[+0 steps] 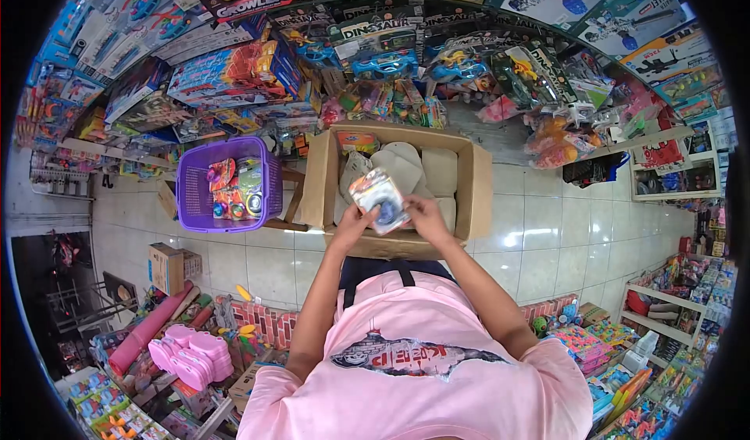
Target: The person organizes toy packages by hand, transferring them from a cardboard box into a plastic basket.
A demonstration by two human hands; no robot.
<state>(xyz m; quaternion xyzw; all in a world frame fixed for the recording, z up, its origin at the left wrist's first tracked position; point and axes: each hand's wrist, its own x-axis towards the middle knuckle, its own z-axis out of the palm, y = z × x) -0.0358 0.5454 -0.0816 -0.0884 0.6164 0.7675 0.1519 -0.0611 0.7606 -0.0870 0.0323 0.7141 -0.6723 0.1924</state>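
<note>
Both hands hold a small carded toy package (pixel 380 198) with a round dark blue item under its clear front. My left hand (pixel 355 225) grips its lower left side, fingers closed. At its right edge, my right hand (pixel 427 219) is closed with the fingertips on the card. The package is above an open cardboard box (pixel 478 194), whose flaps are folded out. Inside the box lie several flat pale grey-white pieces (pixel 440 173) and an orange-green packet (pixel 358 141) at the back. What the round item is, I cannot make out.
A purple basket (pixel 229 226) with several packaged toys stands left of the box, beside a wooden stool (pixel 293 198). Toy shelves line the back, with dinosaur packs (pixel 383 49). Pink plastic cases (pixel 191 355) are stacked at the lower left. A white-framed rack (pixel 664 315) stands at right.
</note>
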